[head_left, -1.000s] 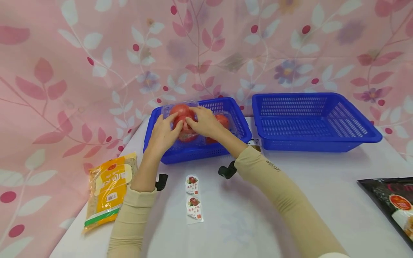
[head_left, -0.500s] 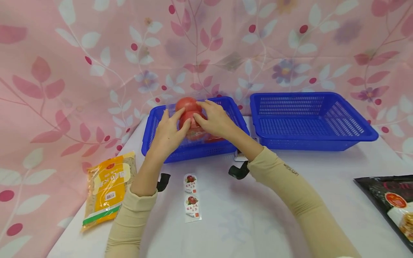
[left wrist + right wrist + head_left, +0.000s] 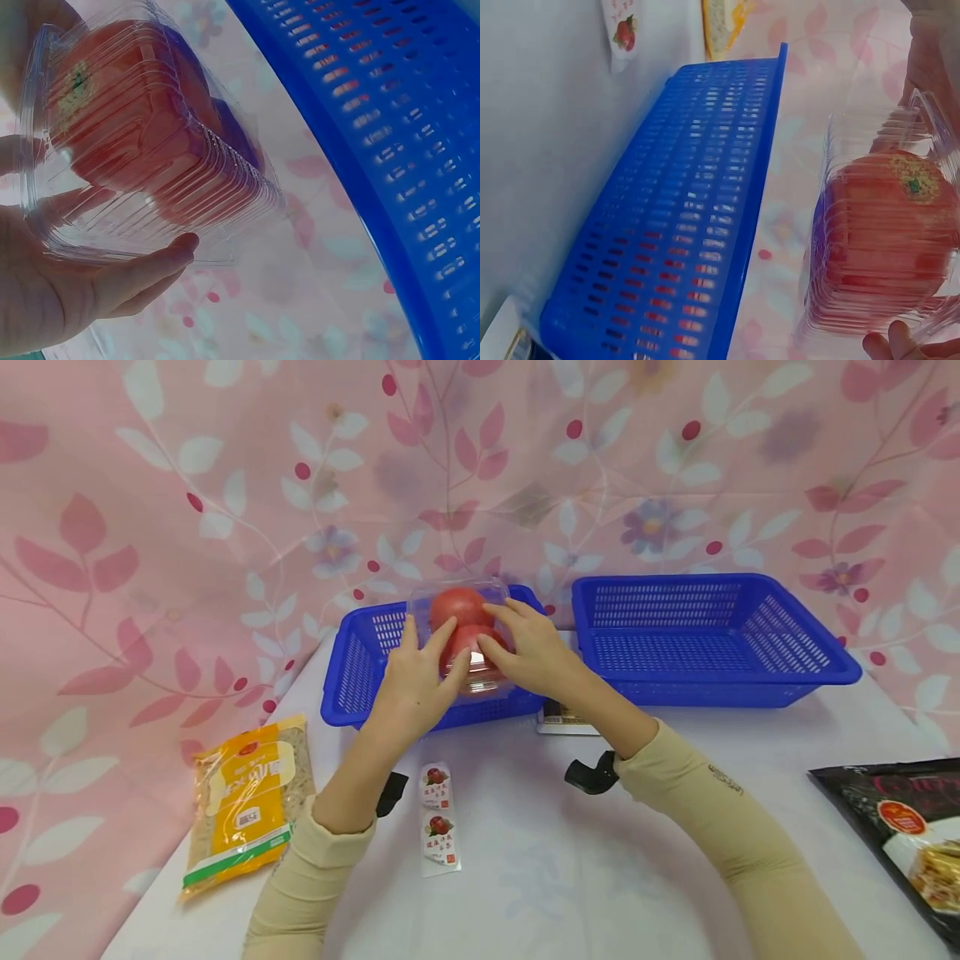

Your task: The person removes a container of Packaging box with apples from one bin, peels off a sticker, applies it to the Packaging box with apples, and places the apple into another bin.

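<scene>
Big white surface (image 3: 570, 877) with two blue baskets (image 3: 352, 677) (image 3: 712, 635) along the far edge. Both hands, left hand (image 3: 412, 685) and right hand (image 3: 532, 652), grip a clear plastic box of tomatoes (image 3: 461, 627) from either side, fingers curled around it, held up just above the left basket. Yellow packet (image 3: 243, 797) near the left edge, small sticker strip (image 3: 437, 818) between the forearms.

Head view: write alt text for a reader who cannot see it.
Two hands, the left hand and the right hand, hold a clear plastic box of tomatoes above the left blue basket. A second blue basket sits to the right on the white table, with a yellow packet, two tomato stickers and a black packet nearby.
</scene>
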Tool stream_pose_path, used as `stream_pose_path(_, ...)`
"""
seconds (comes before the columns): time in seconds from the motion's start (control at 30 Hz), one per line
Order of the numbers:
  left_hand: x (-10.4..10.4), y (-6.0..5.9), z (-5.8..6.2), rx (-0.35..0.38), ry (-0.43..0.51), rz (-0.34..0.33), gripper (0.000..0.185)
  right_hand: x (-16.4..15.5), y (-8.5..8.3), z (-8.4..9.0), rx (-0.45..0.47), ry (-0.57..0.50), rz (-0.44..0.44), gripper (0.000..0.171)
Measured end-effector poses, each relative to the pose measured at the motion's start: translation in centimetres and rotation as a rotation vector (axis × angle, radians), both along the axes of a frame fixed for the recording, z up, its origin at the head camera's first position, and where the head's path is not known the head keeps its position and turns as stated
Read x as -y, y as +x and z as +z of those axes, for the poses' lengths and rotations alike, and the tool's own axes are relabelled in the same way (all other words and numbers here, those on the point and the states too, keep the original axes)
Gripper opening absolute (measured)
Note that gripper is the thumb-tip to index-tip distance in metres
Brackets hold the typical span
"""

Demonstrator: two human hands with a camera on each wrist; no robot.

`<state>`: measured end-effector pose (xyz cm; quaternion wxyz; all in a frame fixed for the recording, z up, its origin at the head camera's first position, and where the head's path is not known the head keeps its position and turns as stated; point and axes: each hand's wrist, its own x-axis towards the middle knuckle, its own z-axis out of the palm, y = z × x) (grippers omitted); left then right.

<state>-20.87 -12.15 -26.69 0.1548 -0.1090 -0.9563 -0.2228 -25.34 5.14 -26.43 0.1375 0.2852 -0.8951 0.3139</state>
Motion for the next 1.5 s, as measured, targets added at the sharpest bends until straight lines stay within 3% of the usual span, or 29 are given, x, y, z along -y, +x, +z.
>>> stream_pose_path(0.3,-2.0,1.1,-0.2,-0.004,-0.075,-0.042,0.057,-2.6,1.7,-0.1,-0.027,0.056,-0.02,0.05)
stream_pose_path(0.6,-2.8,2.5,-0.6,-0.027,-0.061,-0.104,0.057,-4.6,3.4,-0.2,0.003,0.068,-0.029,0.05)
stream_pose_path(1.07,-4.5,6.1,-1.5,0.049,-0.121,-0.177,0.062,-7.4,7.0,-1.2,0.016,0.09,-0.024,0.049)
stream_pose_path(1.5,-5.5,7.9,-2.8,0.004,-0.165,-0.301,0.061,-10.2,10.3,-2.0,0.07,0.127,-0.019,0.048)
